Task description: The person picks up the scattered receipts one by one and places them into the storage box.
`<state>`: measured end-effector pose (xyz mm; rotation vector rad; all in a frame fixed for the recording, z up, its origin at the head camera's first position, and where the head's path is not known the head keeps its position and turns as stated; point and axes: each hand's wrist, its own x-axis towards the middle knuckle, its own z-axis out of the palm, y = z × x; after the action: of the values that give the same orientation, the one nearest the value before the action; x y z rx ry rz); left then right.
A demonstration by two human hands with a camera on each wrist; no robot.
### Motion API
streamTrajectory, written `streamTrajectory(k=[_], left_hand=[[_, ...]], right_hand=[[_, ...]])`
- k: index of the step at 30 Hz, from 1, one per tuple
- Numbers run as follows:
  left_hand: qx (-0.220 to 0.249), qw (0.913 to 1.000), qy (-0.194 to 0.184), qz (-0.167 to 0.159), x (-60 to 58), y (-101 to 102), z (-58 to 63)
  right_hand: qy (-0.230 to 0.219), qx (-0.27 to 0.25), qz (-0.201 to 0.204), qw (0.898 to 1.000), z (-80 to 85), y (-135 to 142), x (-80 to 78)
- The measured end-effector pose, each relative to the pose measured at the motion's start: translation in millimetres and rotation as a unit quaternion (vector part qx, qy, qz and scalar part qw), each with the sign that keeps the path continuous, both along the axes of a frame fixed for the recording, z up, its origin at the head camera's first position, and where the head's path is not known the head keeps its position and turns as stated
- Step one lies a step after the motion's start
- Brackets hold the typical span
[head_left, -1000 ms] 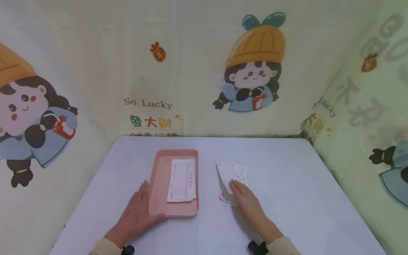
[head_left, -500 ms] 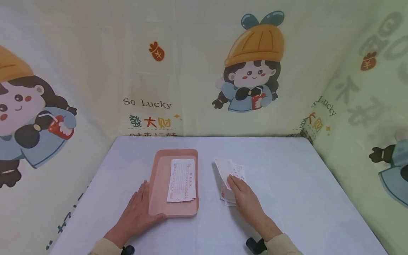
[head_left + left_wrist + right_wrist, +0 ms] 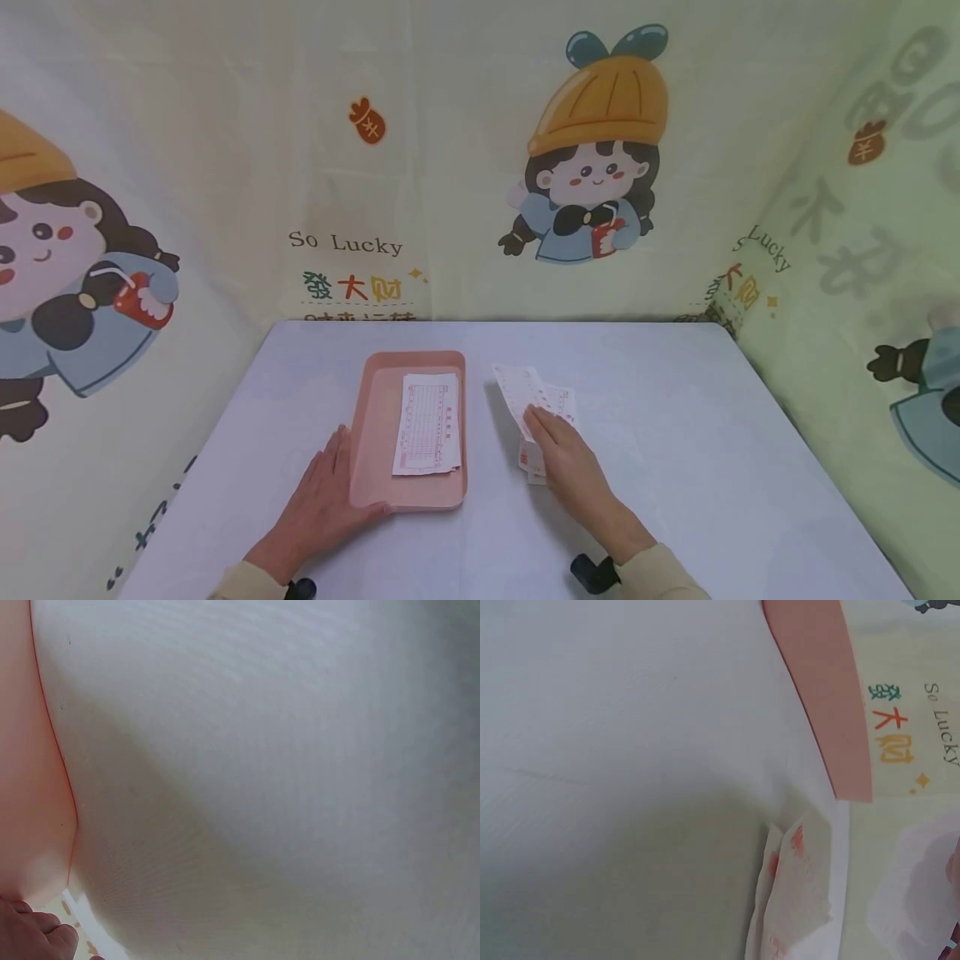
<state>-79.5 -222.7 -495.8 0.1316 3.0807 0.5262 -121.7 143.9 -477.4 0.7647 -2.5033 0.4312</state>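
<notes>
A pink tray [image 3: 416, 359] lies on the white table [image 3: 675, 433] with one printed paper slip [image 3: 427, 423] inside it. My left hand [image 3: 328, 487] rests flat on the table against the tray's left side, thumb at its near corner. The left wrist view shows the tray wall [image 3: 30, 787] and my fingertips [image 3: 34, 937]. To the right of the tray is a small pile of slips [image 3: 561, 400]. My right hand [image 3: 553, 442] pinches the top slip [image 3: 516, 386], whose far end is raised and tilted leftward. The right wrist view shows the pile [image 3: 795, 900] and tray [image 3: 825, 697].
Cartoon-printed cloth [image 3: 600, 167] hangs behind the table and along both sides. Bare tabletop stretches to the right of the pile and in front of the tray. A black wrist mount [image 3: 592, 573] sits at my right cuff.
My right hand has lifted the top slip off the pile and drawn it a little leftward toward the tray. The left hand and tray have stayed put.
</notes>
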Motion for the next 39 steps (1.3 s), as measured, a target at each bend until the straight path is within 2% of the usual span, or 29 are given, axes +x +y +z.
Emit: streamTrajectory(k=[10,24,33,39], left_hand=[[0.001,1.0,0.0,-0.001,0.5,-1,0.3],[0.003,0.9998,0.019,-0.005,0.4,-2,0.2],[0.002,0.9998,0.017,-0.005,0.3,-1,0.8],[0.003,0.9997,0.022,-0.007,0.2,-1,-0.8]], right_hand=[[-0.001,-0.004,0.009,1.0,7.5,-13,-2.5],[0.003,0.005,0.039,0.999,16.8,-35,-6.6],[-0.038,0.02,0.038,0.998,23.9,-52,-4.5],[-0.043,0.027,0.05,0.997,26.7,-63,-4.8]])
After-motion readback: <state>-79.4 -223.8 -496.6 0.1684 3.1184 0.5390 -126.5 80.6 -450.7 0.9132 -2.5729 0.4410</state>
